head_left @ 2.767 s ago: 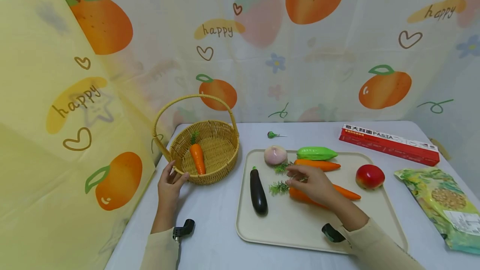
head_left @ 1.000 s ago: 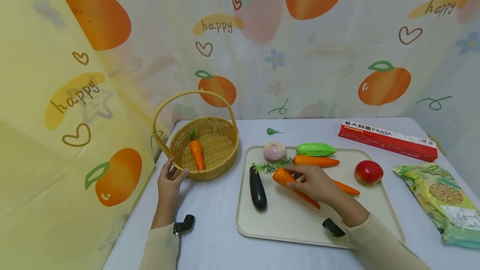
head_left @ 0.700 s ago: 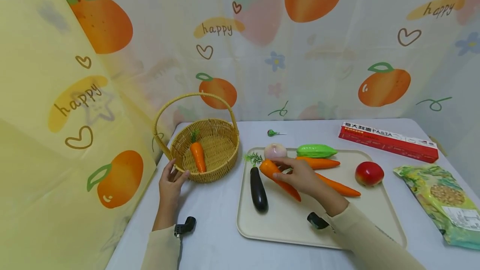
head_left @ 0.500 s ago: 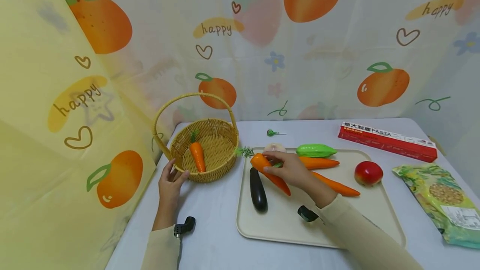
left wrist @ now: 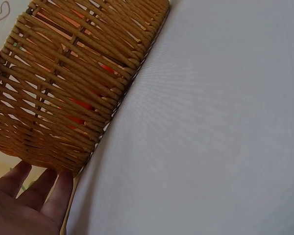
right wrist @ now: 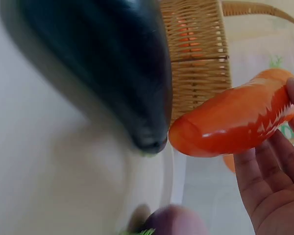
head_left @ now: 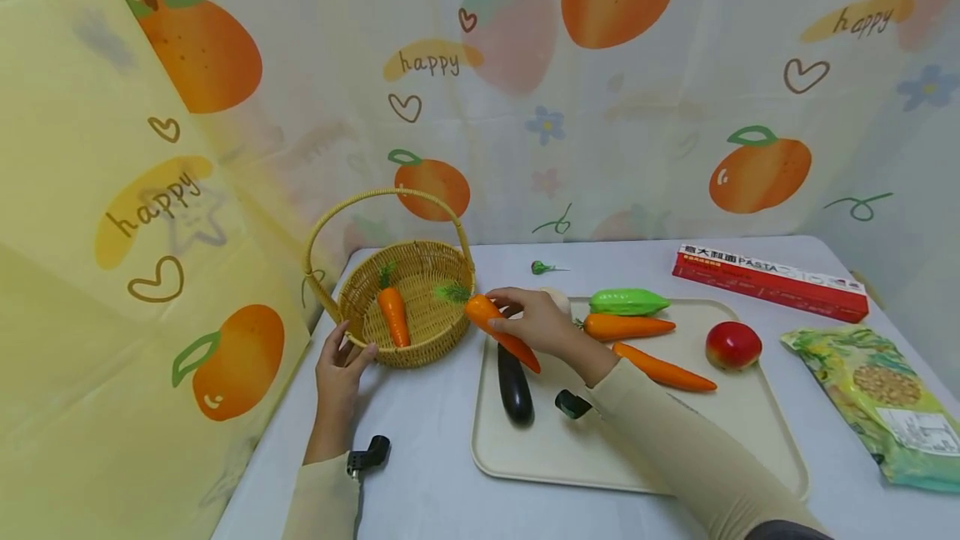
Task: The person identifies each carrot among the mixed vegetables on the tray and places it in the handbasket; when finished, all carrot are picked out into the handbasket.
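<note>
My right hand [head_left: 536, 322] pinches an orange carrot [head_left: 498, 330] near its thick end, raised above the tray's left edge. Its leafy green top [head_left: 453, 293] overlaps the near right rim of the wicker basket [head_left: 438, 348]; the tip slants down over the dark eggplant [head_left: 514, 390]. Another carrot [head_left: 393, 317] lies inside the basket. My left hand [head_left: 341, 373] holds the basket's front-left side, thumb and fingers against the weave [left wrist: 63, 98]. In the right wrist view the held carrot [right wrist: 230, 120] is beside the large, near eggplant [right wrist: 112, 63].
On the beige tray [head_left: 600, 461] lie two more carrots [head_left: 630, 327], a green ridged vegetable [head_left: 628, 302], a red fruit [head_left: 733, 346] and a partly hidden pale bulb [head_left: 557, 300]. A pasta box [head_left: 768, 280], a green bag [head_left: 885, 407] and a small green item [head_left: 542, 267] stand outside it.
My right hand has taken hold of a carrot on the tray, lifted it and carried it left to the basket's edge. My left hand has stayed at the basket.
</note>
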Available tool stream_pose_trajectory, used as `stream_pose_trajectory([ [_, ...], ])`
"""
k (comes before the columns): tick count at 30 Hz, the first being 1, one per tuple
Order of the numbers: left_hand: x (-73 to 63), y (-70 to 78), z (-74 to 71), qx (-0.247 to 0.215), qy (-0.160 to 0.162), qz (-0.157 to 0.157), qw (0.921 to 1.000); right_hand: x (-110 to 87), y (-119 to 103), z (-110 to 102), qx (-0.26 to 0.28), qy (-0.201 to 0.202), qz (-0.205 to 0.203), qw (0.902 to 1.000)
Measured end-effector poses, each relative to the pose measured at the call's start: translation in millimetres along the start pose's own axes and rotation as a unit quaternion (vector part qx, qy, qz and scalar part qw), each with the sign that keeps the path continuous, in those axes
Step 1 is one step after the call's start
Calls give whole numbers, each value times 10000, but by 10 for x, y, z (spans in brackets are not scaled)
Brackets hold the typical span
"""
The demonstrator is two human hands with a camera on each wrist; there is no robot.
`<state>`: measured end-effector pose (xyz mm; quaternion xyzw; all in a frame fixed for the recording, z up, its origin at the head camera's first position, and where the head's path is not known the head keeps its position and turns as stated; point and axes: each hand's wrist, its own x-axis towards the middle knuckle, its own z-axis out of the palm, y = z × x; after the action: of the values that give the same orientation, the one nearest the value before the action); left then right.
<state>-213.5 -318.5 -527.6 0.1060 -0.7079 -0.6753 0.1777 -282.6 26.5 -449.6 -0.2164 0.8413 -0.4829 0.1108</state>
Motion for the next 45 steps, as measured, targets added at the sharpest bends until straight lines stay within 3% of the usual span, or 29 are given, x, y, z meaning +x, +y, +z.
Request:
stream_pose_trajectory([
  [9, -12, 2, -11, 15, -50, 46, 10000, 363, -207, 178, 372, -193, -98, 9991],
  [19, -35, -5, -21, 92, 16, 20, 10000, 807, -530, 315, 759, -84, -301, 9966],
  [31, -22, 2, -8, -123, -7, 17, 9999, 1170, -561, 533, 1358, 495, -76, 9895],
  [36, -34, 8, 0, -28, 32, 65, 10000, 1276, -532, 663, 1146, 655, 11, 9912],
  [40, -30, -1, -3, 25, 50, 72, 10000, 1325, -486, 760, 659, 615, 185, 9958],
  [45, -16, -16, -20, 15, 73, 69, 9999, 1346, -480, 832, 145, 500, 71, 9986],
])
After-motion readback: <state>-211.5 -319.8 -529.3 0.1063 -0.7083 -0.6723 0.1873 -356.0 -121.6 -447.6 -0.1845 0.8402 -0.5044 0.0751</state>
